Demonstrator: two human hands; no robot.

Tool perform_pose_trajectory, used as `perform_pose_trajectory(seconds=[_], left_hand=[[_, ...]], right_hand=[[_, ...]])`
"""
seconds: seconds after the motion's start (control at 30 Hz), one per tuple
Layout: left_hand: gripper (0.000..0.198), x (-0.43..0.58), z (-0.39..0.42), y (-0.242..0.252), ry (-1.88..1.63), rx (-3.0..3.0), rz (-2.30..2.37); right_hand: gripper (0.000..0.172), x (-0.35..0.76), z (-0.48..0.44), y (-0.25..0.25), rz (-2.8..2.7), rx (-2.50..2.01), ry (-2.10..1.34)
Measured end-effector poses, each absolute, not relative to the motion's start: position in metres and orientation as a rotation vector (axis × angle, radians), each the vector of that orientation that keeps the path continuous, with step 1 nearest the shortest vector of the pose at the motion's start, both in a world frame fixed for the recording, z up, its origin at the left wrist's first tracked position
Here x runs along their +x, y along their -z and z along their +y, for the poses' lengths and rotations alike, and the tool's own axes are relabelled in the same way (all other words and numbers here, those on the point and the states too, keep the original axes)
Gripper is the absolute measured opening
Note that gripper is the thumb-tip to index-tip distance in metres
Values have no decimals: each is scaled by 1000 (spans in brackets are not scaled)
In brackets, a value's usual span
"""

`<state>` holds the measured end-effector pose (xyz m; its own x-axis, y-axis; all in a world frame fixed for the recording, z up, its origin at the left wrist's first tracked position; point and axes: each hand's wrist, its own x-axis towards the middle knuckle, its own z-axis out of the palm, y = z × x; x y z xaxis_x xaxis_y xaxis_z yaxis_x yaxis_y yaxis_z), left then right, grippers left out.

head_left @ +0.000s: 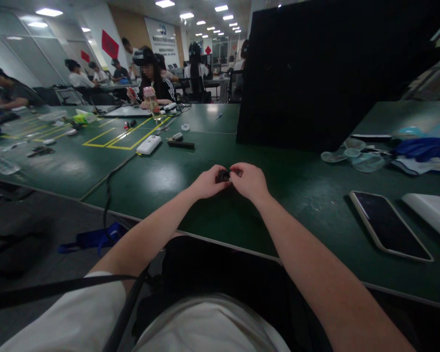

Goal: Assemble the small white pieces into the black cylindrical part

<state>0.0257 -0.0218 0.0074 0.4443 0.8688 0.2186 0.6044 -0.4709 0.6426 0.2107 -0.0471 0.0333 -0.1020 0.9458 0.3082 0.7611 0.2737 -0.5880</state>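
Observation:
Both my hands meet over the dark green table (190,166), just above its surface. My left hand (208,182) and my right hand (250,181) pinch a small black object (223,175) between their fingertips. The object is mostly hidden by my fingers, so I cannot make out what it is. Both hands have their fingers curled closed around it.
A phone (388,225) lies face up at the right, beside a white flat device (430,210). A black upright board (315,73) stands behind my hands. Clear plastic lids (352,156) and blue gloves (421,146) lie far right. A white box (148,144) and seated people are at the left.

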Motion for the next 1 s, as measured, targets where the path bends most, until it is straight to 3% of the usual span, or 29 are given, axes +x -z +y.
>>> perform_pose_trajectory(seconds=[1.0], left_hand=[[52, 26, -28, -14, -639, 2297, 1264]], right_hand=[[25, 212, -48, -36, -2057, -1547, -401]])
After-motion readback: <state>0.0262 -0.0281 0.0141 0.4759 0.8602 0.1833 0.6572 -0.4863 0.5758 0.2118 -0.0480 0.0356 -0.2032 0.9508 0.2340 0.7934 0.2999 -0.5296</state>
